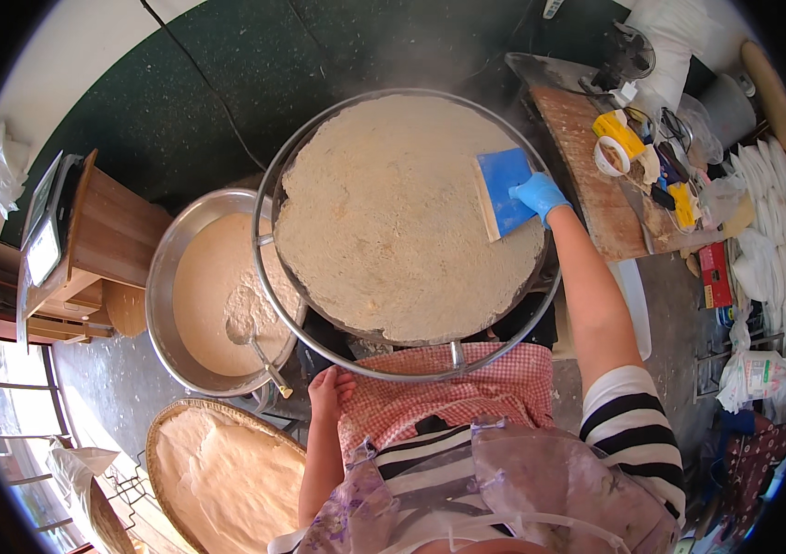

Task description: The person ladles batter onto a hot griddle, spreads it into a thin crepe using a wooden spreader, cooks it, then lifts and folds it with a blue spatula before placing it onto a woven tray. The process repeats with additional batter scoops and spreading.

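Right hand (541, 197): gloved, gripping the right edge of the blue scraper (502, 189), which extends left from it over the batter layer (384, 222). Left hand (329, 392): half-curled beside checked apron (467, 380); can't tell if gripping.

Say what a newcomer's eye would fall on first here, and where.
Probably the wide round sheet of beige batter at the centre. The vivid blue scraper on its right side, held by the gloved right hand, likely comes next. Left of the sheet, a metal basin holds pale mixture.
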The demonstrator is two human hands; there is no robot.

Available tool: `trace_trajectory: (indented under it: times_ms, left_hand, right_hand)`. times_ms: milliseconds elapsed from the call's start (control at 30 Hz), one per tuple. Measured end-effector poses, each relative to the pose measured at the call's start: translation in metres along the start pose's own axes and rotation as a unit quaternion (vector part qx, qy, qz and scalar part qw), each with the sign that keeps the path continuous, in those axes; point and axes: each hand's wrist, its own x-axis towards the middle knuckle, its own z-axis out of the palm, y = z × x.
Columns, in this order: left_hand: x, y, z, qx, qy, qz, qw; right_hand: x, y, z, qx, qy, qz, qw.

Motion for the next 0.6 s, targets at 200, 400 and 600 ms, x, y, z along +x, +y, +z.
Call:
trace_trajectory:
  times_ms: [200,400,600]
  left_hand:
    - [-0.002,-0.002,-0.004,-0.001,-0.002,0.010,1.000]
    - [-0.001,-0.002,-0.005,-0.004,-0.002,0.005,1.000]
    - [0.001,-0.001,-0.007,-0.025,-0.011,-0.010,1.000]
  right_hand:
    - [-0.026,0.035,-0.019,0.061,0.007,0.053,0.997]
    - [-0.047,0.014,-0.036,-0.123,0.176,-0.064,0.975]
    - [-0.037,-0.061,0.016,-0.170,0.112,-0.137,0.969]
